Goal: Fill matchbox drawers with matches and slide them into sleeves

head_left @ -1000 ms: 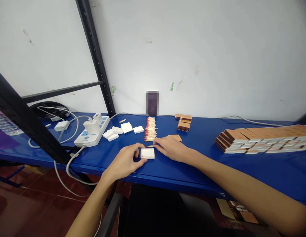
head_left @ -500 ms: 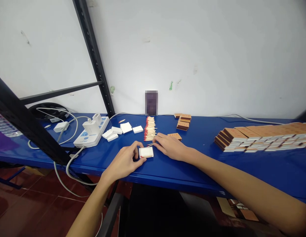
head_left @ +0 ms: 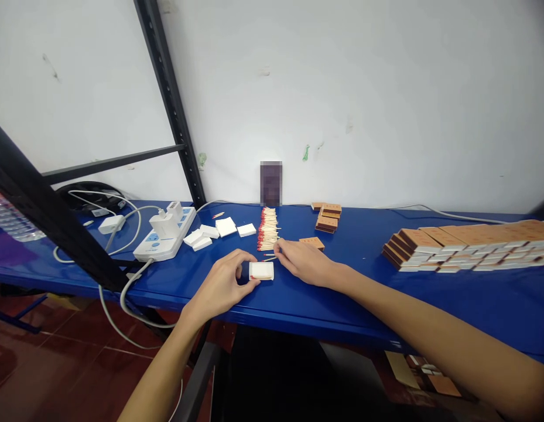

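Observation:
My left hand point(head_left: 225, 283) curves its thumb and fingers around the left end of a small white matchbox tray point(head_left: 263, 269), holding it flat on the blue table. A match or two with red heads lies along the tray's near side; the exact number is too small to tell. My right hand point(head_left: 303, 261) is closed in a pinch on matches point(head_left: 269, 256) just beyond the tray's right end, red heads pointing left. Behind them lies a long pile of matches point(head_left: 268, 230), heads to the left. One orange-brown matchbox cover point(head_left: 313, 242) rests behind my right hand.
Several white trays point(head_left: 202, 237) lie left of the match pile, near a white power strip point(head_left: 166, 239) with cables. More matchbox covers point(head_left: 327, 223) sit at the back. A long stack of matchboxes point(head_left: 456, 245) fills the right. A black shelf post point(head_left: 63, 217) stands left.
The camera view has shifted slightly. Both hands stay almost in place, the left at the tray and the right pinching matches beside it.

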Demonstrator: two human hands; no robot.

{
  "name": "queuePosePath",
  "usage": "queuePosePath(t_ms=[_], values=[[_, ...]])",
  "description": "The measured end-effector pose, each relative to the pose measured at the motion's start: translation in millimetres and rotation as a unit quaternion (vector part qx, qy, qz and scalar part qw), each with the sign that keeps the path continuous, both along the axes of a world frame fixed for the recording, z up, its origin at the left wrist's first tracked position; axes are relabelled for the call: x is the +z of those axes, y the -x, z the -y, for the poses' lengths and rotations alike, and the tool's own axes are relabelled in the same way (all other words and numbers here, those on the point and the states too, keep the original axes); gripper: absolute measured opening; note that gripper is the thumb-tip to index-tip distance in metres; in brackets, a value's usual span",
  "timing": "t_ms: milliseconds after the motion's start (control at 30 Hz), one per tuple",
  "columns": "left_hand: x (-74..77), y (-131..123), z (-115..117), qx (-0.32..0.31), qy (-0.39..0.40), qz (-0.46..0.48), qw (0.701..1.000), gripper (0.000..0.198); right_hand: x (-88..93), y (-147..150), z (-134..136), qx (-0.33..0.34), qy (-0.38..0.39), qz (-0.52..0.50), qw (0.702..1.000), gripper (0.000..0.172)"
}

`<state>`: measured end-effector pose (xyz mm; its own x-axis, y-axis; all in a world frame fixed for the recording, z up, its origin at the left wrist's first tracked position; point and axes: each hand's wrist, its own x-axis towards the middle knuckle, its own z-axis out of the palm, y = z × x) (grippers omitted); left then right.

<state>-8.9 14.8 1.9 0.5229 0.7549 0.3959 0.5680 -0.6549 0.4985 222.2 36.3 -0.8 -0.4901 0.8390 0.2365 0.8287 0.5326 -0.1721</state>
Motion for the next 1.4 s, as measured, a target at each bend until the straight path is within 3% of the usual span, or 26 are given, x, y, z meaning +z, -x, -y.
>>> queuePosePath(t_ms=[167,400,667,933,1133,1333,1400], values=[[-1.1,0,0,0.014,0.005,0.003,1.0,0.026,6.8,4,8,0.0,-0.034,-0.067,0.997,0.014],[-1.4,0,0,0.011,-0.004,0.002,1.0,0.027,6.1,12,22,0.089,-0.027,-0.07,0.993,0.011],[-1.2,0,1,-0.009,-0.019,-0.024,0.999,0.029,6.1,8,17,0.033,-0.046,-0.063,0.996,0.016],[2.5,-3,2,0.001,-0.017,-0.048,0.999,0.023,-1.8,-1,2,0.014,0.003,0.007,1.0,0.015],[0.7,-2,1,0.016,-0.016,-0.057,0.998,0.022,2.1,4,5,-0.004,-0.054,0.025,0.998,0.022],[-1.7,-1,-1,0.019,-0.02,-0.061,0.998,0.023,7.5,15,17,0.094,-0.059,-0.03,0.993,0.015],[-1.6,-1,-1,0.019,-0.014,-0.061,0.998,0.021,6.1,15,16,0.089,-0.063,-0.031,0.994,0.016]])
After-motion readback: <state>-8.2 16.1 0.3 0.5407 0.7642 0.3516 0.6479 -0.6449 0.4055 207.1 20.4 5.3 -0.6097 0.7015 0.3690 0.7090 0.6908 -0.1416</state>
